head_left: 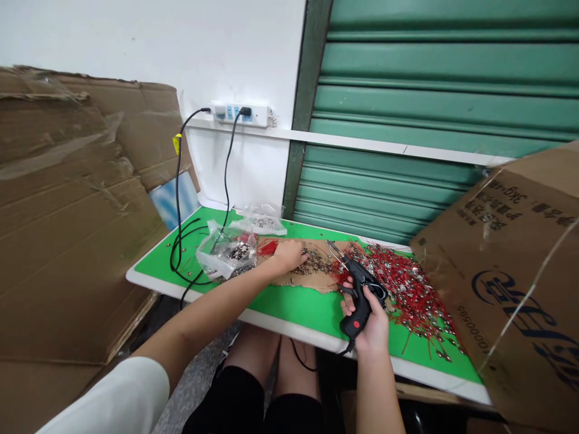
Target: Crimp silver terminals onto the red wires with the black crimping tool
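A black soldering gun (359,301) with a red dot on its handle is gripped in my right hand (373,322), its metal tip pointing up and to the left. My left hand (290,255) reaches over a strip of cardboard (289,278), fingers bent down among small dark metal parts (316,261); what its fingertips hold, if anything, is too small to make out. Just left of that hand lie red wires (268,247). Right of the gun spreads a large pile of red wires with shiny metal pieces (411,283).
Two clear plastic bags of metal parts (228,253) (265,224) sit at the left of the green tabletop (289,307). Black cables run to a power strip (242,113) on the wall. Large cardboard boxes (67,229) (520,283) flank the table; a green shutter (384,108) stands behind.
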A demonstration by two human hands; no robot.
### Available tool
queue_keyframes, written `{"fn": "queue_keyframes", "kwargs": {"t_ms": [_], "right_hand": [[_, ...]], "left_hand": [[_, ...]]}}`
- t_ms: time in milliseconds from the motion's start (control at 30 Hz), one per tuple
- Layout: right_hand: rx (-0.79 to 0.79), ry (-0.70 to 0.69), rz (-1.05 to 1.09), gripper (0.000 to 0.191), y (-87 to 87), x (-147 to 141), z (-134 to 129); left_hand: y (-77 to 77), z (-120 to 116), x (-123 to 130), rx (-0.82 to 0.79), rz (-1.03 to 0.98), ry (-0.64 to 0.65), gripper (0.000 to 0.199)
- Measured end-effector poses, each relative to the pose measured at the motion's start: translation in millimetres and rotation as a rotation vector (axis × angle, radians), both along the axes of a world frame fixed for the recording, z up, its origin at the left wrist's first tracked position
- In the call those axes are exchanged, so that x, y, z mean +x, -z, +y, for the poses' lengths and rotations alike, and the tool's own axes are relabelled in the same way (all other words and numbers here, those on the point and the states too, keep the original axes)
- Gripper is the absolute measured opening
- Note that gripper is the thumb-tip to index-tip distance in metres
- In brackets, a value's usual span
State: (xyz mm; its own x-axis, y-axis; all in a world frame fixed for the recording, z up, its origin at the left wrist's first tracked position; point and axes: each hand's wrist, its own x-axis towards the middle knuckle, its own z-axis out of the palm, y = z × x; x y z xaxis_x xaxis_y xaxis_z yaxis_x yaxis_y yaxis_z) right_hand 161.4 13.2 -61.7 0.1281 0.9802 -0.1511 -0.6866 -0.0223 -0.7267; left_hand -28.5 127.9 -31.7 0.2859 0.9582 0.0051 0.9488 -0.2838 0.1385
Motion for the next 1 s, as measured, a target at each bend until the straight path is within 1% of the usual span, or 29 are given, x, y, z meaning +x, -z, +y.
{"fn": "queue_keyframes", "kwargs": {"t_ms": [167,300,400,533,667,800,1000], "right_hand": [[-0.003,-0.002,-0.003,0.026,0.6,0.0,0.0],[-0.001,-0.002,-0.016,0.027,0.5,-0.7,0.3],[0.000,-0.004,-0.027,0.028,0.3,-0.9,0.4],[0.002,-0.004,-0.035,0.025,0.7,-0.5,0.6],[0.001,-0.006,-0.042,0.027,0.4,-0.9,0.5],[0.005,-0.013,-0.045,0.026,-0.6,-1.2,0.3],[0.004,-0.019,-0.052,0.027,-1.5,-0.5,0.2]], "left_hand": [[0.5,0.7,-6.2,0.017,-0.085,-0.029,0.034],[2.5,1.2,-9.3,0.022,-0.168,-0.030,0.029],[1.2,-0.8,-11.3,0.010,-0.239,-0.028,0.026],[-3.1,-5.0,-13.8,-0.014,-0.302,-0.009,0.022],[-5.8,-6.6,-14.3,0.003,-0.343,0.007,0.017],[-7.8,-6.6,-14.5,-0.011,-0.419,0.043,0.021],[-11.8,-8.4,-16.6,0.036,-0.430,0.111,0.023]]}}
